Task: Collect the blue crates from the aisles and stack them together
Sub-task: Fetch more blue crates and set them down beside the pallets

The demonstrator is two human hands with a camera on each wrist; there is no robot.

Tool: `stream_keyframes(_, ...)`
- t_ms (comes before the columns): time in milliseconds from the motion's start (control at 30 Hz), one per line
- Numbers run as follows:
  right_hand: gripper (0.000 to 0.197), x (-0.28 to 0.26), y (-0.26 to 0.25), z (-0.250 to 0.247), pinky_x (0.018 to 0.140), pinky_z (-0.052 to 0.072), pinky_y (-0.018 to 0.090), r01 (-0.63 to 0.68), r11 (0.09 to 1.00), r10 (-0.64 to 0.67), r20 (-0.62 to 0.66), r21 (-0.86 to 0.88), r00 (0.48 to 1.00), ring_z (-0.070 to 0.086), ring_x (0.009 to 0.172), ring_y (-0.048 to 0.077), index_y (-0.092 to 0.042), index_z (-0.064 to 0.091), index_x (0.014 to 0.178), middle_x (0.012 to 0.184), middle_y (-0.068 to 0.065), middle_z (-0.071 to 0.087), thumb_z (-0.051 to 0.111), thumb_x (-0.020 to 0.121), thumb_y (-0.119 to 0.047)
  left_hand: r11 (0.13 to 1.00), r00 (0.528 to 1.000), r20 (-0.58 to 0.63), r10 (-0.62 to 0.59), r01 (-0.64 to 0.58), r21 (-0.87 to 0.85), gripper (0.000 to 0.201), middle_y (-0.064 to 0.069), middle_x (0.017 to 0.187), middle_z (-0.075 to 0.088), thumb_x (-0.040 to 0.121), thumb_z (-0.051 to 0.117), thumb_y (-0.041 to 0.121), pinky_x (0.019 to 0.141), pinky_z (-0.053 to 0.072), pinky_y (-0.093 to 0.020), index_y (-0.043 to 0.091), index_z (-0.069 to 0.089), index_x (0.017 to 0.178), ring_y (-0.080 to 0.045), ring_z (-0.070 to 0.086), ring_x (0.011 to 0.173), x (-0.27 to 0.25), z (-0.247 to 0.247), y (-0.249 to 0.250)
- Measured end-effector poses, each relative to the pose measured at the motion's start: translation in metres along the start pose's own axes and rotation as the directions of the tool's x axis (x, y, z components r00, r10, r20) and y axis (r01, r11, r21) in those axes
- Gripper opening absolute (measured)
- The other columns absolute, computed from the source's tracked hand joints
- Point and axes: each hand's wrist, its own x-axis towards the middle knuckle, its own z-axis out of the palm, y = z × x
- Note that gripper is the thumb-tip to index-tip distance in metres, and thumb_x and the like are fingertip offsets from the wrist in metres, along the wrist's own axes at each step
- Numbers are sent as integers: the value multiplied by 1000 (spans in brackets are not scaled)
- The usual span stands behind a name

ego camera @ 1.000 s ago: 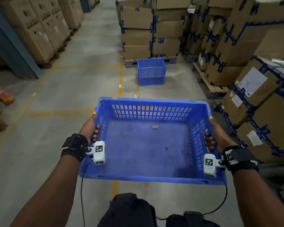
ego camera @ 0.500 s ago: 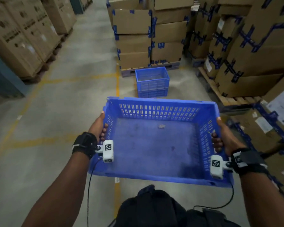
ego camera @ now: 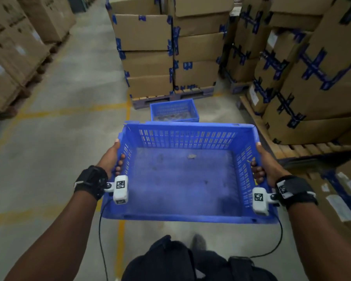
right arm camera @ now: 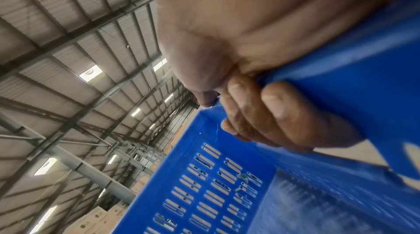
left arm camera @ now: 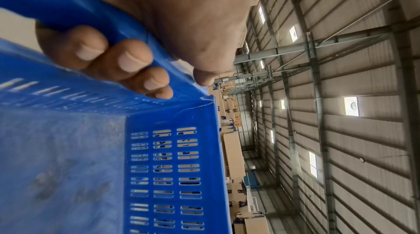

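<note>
1. The carried crate (ego camera: 182, 179) is rigid blue plastic, rectangular and open-topped, with rows of slotted vents in its walls and a flat, dusty, scuffed floor bearing a small pale scrap (ego camera: 191, 156).
2. The left hand (ego camera: 111, 157) grips the crate's left rim: the left wrist view shows its fingers (left arm camera: 127, 60) curled side by side over the rim onto the inner wall, thumb lying along the rim's top.
3. The right hand (ego camera: 266, 165) grips the right rim likewise; its fingers (right arm camera: 279, 112) wrap over the edge, pressed together, thumb along the top.
4. The crate hangs level between both hands, above the concrete floor (ego camera: 65, 138) and its yellow painted lines.
5. A second blue crate (ego camera: 174, 110) sits on the floor just beyond the far rim, against a pallet (ego camera: 172, 97).
6. Stacked cardboard boxes (ego camera: 148, 55), taped in blue, stand on that pallet; more boxes (ego camera: 312, 82) line the right side on a wooden pallet.
</note>
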Motion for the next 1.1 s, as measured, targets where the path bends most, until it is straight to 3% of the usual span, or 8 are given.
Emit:
stream_keyframes(100,72,57,-72,4,38,19,18,-3,999,2,-23,-52,1000,17,37,12,-19,38,70,51,-3,22,38,77,-92,1000,1000,-9,-17,17,-16,63,3,49,31,90,34,79,34,20,-16,19,41,72,-12,22,33,49,15,53)
stream_keyframes(333,69,210,-210,44,38,18,18,-31,995,43,137,-91,990,16,35,10,-19,36,71,49,-5,19,36,82,-87,999,996,-92,-9,5,-40,60,3,51,32,92,37,76,34,19,-15,19,44,73,-10,22,32,191,22,160)
stream_keyframes(633,71,384,-363,110,40,17,21,-69,989,82,99,-134,992,17,38,12,-20,35,68,52,-3,21,36,80,-90,998,995,-100,-23,17,-56,59,3,54,29,94,35,74,38,16,-18,20,42,70,-12,19,37,394,32,282)
stream_keyframes(900,71,532,-470,138,37,20,17,-152,974,167,74,-169,983,18,34,9,-19,35,70,48,-4,22,32,81,-89,997,994,-82,-76,78,28,63,1,52,29,95,29,74,38,16,-12,18,43,70,-9,20,29,567,52,376)
stream_keyframes(1100,70,669,-513,174,39,22,15,-170,965,194,109,-200,975,18,33,9,-20,34,70,46,-5,25,28,83,-89,995,977,-190,-91,97,21,59,0,55,32,98,31,67,40,16,-10,18,40,68,-10,22,34,697,74,413)
